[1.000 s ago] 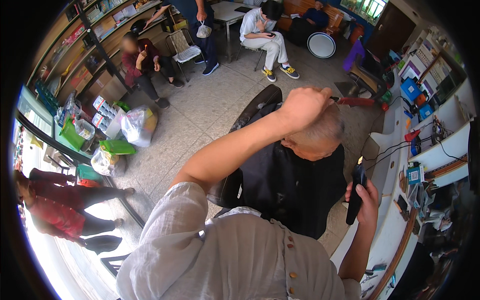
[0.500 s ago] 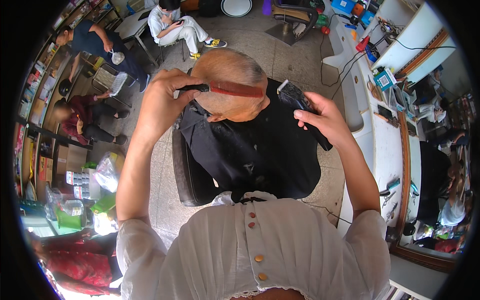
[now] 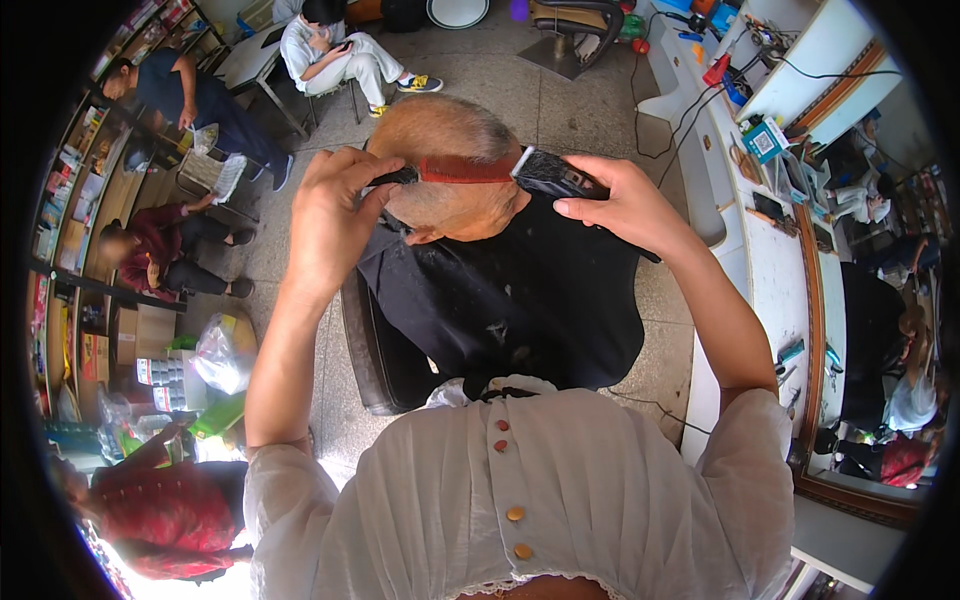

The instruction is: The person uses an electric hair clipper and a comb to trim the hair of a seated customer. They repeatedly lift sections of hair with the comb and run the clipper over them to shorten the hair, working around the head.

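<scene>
A seated person's head (image 3: 455,212) with very short hair is in front of me, above a black cape (image 3: 510,300) dusted with hair clippings. My left hand (image 3: 338,195) pinches the dark handle of a red comb (image 3: 465,169), which lies across the head with its teeth in the hair. Black hair clippers (image 3: 560,176) are gripped in my right hand (image 3: 625,200), thumb along the near side. Their pale blade sits at the comb's right end, touching it or very close. The clippers' rear end is partly hidden by my hand.
A white counter (image 3: 770,320) with tools and cords runs along the right, beside a framed mirror (image 3: 870,400). Shelves (image 3: 65,230) line the left, where several people sit or stand. Bags and cups (image 3: 165,385) are stacked at lower left. An empty chair (image 3: 575,30) stands far ahead.
My right hand has brought the clippers left and up, from beside the head to the comb's right end. The comb stays across the head, shifted slightly.
</scene>
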